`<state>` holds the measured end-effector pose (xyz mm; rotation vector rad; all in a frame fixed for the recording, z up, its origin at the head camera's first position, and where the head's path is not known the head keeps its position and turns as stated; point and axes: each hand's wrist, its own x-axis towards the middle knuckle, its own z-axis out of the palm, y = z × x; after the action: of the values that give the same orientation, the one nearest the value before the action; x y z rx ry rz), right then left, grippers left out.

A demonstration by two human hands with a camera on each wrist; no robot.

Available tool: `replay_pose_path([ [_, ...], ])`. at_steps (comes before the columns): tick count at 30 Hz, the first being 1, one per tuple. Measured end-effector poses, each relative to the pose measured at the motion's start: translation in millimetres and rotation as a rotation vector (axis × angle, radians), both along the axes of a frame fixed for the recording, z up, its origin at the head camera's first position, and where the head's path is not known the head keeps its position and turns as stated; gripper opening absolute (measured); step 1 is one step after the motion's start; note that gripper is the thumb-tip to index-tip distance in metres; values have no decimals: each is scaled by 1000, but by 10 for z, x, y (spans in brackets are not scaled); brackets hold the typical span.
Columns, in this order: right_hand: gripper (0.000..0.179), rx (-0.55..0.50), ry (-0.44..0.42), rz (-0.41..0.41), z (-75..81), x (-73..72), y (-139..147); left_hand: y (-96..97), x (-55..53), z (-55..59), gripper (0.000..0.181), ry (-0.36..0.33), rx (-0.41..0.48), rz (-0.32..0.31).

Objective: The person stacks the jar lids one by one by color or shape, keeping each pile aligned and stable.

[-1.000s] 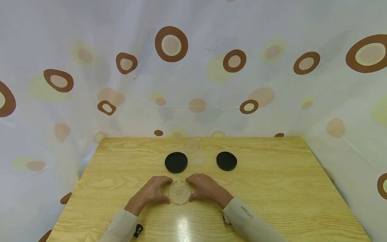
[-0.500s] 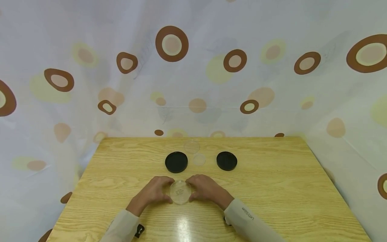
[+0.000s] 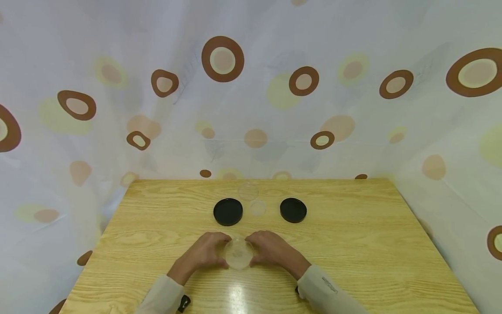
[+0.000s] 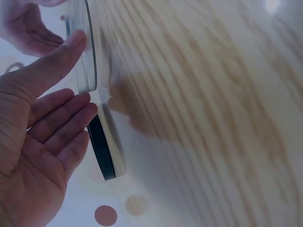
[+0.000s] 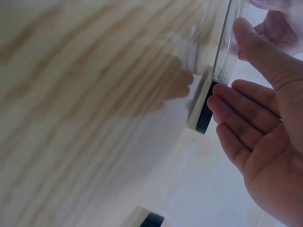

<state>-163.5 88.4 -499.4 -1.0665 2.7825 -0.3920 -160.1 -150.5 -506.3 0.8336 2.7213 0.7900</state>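
Observation:
A clear, shallow petri dish [image 3: 239, 254] is between my two hands near the middle front of the table. From its left side my left hand [image 3: 209, 251] pinches the rim between thumb and fingertips; my right hand [image 3: 270, 248] does likewise from the right. In the left wrist view, the thumb presses the near side of the dish wall [image 4: 84, 56], and a narrow gap seems to separate dish from table. Layered clear edges of the dish [image 5: 228, 45] show in the right wrist view. The dish's far rim is partly hidden by the fingers.
Behind the hands, a larger black round dish [image 3: 228, 212] lies at left and a smaller black round dish [image 3: 293, 210] at right. Two faint clear discs [image 3: 257, 208] lie between them, one farther back. The wooden table [image 3: 353, 244] ends at a patterned curtain [image 3: 255, 157].
Both hands and the petri dish have shifted slightly right and toward the front. Printed marks visible on the dish earlier no longer show. The black dishes and clear discs stay put.

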Motion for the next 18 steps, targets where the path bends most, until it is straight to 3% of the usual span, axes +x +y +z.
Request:
replay_pose_path([
  [18, 59, -15, 2, 21, -39, 120, 144, 138, 105, -23, 63, 56, -34, -53],
])
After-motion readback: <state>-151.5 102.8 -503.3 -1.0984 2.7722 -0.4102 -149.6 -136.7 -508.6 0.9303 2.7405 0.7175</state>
